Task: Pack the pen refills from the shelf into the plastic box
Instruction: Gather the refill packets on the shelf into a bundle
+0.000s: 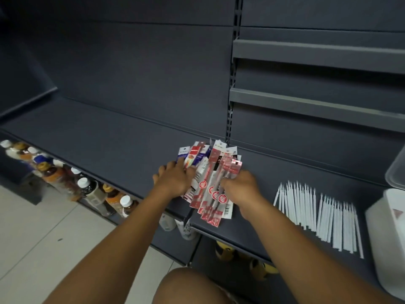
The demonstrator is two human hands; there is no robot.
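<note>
Stock held: refill packets (210, 178), one loose fanned heap on the dark shelf (109, 150), front ends jutting past the shelf lip. My left hand (173, 178) lies spread on the heap's left side, fingers pressing the blue-and-white packets. My right hand (241, 187) curls in at the right edge, pinching the red ones. Loose refills (317, 216) lie in rows to the right. The plastic box (385, 218) stands at the far right edge of the shelf, well apart from the heap.

Hazards, as I judge them:
- Slippage. The sleeves look slick, so squeezing the fan from both sides may shoot the middle packets out.
- Drop. Overhanging ends could tip off toward the bottles (87, 189) on the lower tier.
- Scatter. My right forearm, carrying toward the box, could sweep across the loose refills.

Materials:
- Packets: long, flat and narrow, in glossy film with printed card, red, white and dark blue, with a barcode at one end.
- Loose refills: thin white straight tubes.
- Shelf: matt dark metal, smooth.
- Box: pale translucent plastic with rounded corners.
</note>
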